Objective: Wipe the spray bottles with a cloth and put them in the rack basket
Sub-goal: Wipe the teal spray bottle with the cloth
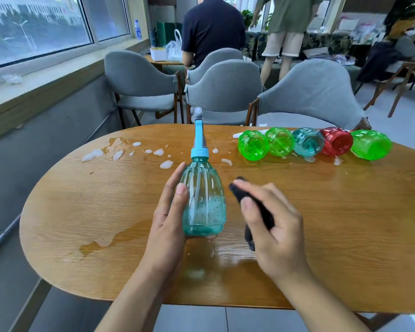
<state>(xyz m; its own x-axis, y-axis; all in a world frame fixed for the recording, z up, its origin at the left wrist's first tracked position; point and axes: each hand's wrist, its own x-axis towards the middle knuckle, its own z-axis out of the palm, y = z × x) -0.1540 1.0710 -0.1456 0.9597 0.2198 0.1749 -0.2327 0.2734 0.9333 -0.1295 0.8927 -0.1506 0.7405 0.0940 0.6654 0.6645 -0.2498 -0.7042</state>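
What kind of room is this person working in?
Probably an office lounge or café-style common room: a wooden table ringed by grey upholstered chairs, a big window facing the street, and other people standing further back.

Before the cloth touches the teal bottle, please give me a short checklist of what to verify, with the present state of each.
1. Left hand grips the teal bottle: ok.
2. Right hand holds the dark cloth: ok.
3. Cloth touching the bottle: not ok, a gap shows.
4. Table dry: not ok, puddles and foam.
5. Rack basket in sight: not ok.
6. Five bottles in the row wiped: cannot tell.
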